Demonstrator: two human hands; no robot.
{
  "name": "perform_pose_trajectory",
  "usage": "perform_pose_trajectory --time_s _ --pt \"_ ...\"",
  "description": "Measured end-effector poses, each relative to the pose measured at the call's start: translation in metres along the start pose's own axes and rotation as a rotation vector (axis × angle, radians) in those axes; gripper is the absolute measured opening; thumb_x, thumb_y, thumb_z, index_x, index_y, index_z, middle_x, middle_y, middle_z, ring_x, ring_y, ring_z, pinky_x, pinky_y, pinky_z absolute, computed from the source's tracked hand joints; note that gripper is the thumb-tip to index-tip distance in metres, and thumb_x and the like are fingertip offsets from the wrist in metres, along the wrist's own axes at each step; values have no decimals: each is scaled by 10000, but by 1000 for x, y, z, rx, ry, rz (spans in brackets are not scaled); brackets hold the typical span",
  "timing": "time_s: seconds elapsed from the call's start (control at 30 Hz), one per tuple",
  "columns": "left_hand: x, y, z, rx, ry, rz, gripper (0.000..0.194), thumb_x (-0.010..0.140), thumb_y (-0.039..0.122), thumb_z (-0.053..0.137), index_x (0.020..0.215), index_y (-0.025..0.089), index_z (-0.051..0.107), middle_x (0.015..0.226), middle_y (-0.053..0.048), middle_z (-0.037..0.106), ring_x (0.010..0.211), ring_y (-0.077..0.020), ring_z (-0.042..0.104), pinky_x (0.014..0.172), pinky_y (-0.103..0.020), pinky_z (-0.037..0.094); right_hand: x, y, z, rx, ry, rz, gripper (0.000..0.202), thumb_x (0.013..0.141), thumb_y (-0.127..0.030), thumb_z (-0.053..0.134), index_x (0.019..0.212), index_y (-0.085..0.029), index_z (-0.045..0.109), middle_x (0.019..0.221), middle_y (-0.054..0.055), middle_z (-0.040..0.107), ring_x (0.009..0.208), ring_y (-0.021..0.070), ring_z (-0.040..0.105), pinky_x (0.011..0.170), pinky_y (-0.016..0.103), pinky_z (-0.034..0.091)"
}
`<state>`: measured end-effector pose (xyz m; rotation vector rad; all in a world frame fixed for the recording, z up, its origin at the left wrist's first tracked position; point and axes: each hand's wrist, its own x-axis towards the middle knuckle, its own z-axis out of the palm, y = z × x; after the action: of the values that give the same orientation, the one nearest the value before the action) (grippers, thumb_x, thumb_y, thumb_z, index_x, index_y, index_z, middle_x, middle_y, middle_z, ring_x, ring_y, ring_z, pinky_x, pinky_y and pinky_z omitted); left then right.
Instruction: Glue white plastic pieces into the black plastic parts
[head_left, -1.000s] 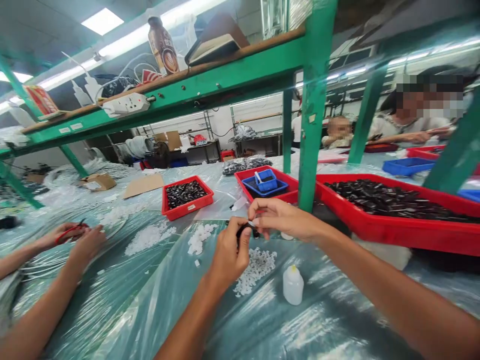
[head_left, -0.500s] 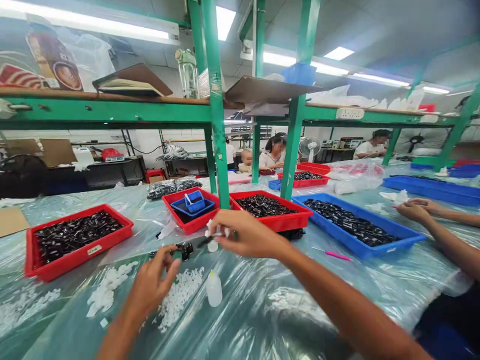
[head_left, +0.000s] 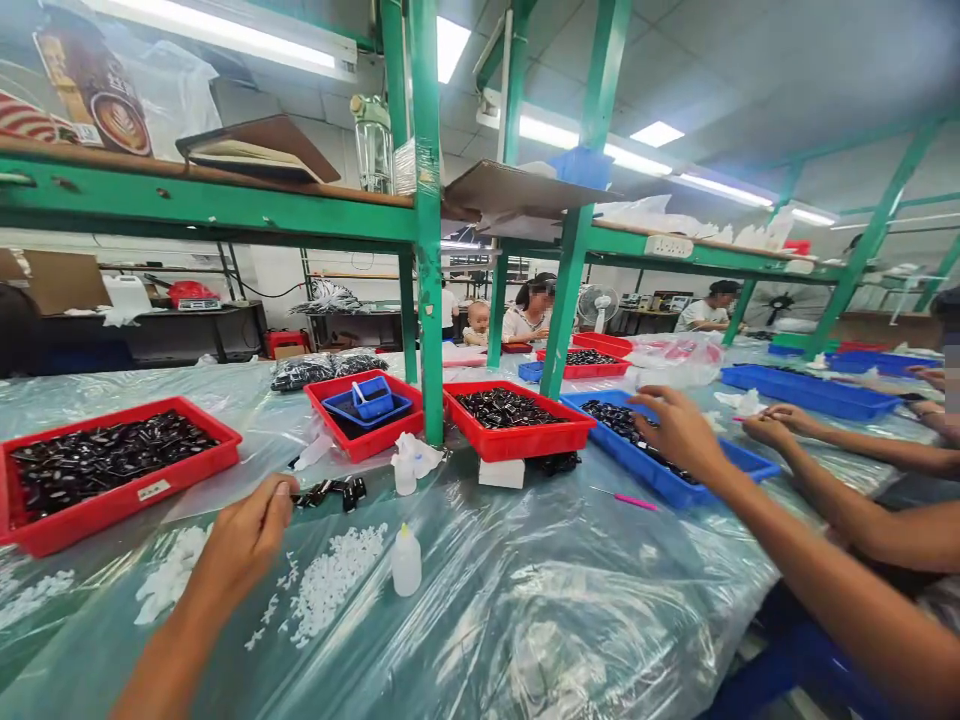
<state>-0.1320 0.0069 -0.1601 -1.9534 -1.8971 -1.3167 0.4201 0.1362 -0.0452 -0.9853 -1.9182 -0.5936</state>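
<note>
My left hand is closed, fingers pressed together, beside a few small black pieces on the plastic-covered table; whatever it pinches is too small to make out. Over the left end of a blue tray of black parts hangs my right hand, fingers apart and nothing visible in it. White bits lie in a loose pile below the black pieces. A small bottle with a yellow tip stands right of that pile, and another white bottle is behind it with white cloth.
Red trays of black parts stand at the left and centre. A red tray holds small blue trays. Green shelf posts rise behind. A pink-handled tool lies at the right, near another person's hands.
My right hand has moved from the middle to the blue tray at the right and its fingers have spread. My left hand has shifted left. The camera view has turned slightly right.
</note>
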Motion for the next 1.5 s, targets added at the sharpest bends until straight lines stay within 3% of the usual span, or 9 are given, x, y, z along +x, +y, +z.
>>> perform_pose_trajectory --time_s 0.23,0.37,0.6,0.8,0.93,1.03,1.13,1.33,1.5 --pt "0 -6 -14 43 167 -43 325 874 405 454 604 225 462 502 40 429 491 -150 457 576 -268 313 8 -180 70 405 -14 -235 193 966 -183 509 1093 -218 649 1160 103 668 1116 219 639 947 385 545" --pt "2 -10 -15 109 125 -108 360 933 366 332 632 223 467 528 14 494 519 -154 495 563 -264 359 -2 -238 105 723 95 -311 235 944 -73 531 1105 -201 645 1184 135 647 1119 246 639 940 416 531" --pt "4 -48 -15 334 115 -273 136 869 255 509 825 200 626 720 -14 670 642 -169 615 639 -261 441 -38 -229 133 748 -27 -259 282 972 -115 522 1220 -218 609 1234 97 631 1115 216 646 957 327 496" --pt "3 -69 -26 414 78 -358 219 855 217 550 980 137 711 895 -104 714 745 -228 669 764 -363 533 -46 -229 156 738 -177 -196 214 996 -203 491 1179 -237 597 1219 72 636 1104 222 660 947 345 513" --pt "0 -56 -1 323 -125 -220 289 867 221 591 1119 176 725 1182 -105 703 998 -220 692 943 -369 553 -57 -235 176 795 -299 -127 184 990 -218 473 1127 -233 595 1171 69 654 1079 222 671 918 364 545" --pt "-5 -43 21 284 -263 -118 402 898 222 579 1289 235 669 1434 -72 603 1312 -237 571 1142 -406 443 -62 -238 186 843 -376 -106 206 986 -214 454 1146 -235 583 1163 72 666 1074 236 673 894 394 560" --pt "-6 -36 37 290 -344 -66 457 946 248 534 1400 243 588 1544 -70 511 1438 -249 456 1217 -463 350 -64 -241 191 883 -427 -89 230 969 -190 461 1164 -236 574 1186 81 656 1087 248 667 905 415 557" --pt "3 -28 46 343 -392 -14 344 947 286 537 1249 197 676 1428 -129 611 1364 -327 521 1177 -556 360 -65 -244 189 949 -461 -66 247 935 -137 470 1140 -219 582 1133 88 655 1044 245 669 881 410 557" --pt "4 -23 37 333 -385 -10 229 884 206 581 1080 221 700 1117 -76 731 1040 -280 687 970 -446 534 -62 -239 195 907 -445 113 258 886 -145 515 1123 -208 595 1138 89 638 1055 243 659 908 404 542"
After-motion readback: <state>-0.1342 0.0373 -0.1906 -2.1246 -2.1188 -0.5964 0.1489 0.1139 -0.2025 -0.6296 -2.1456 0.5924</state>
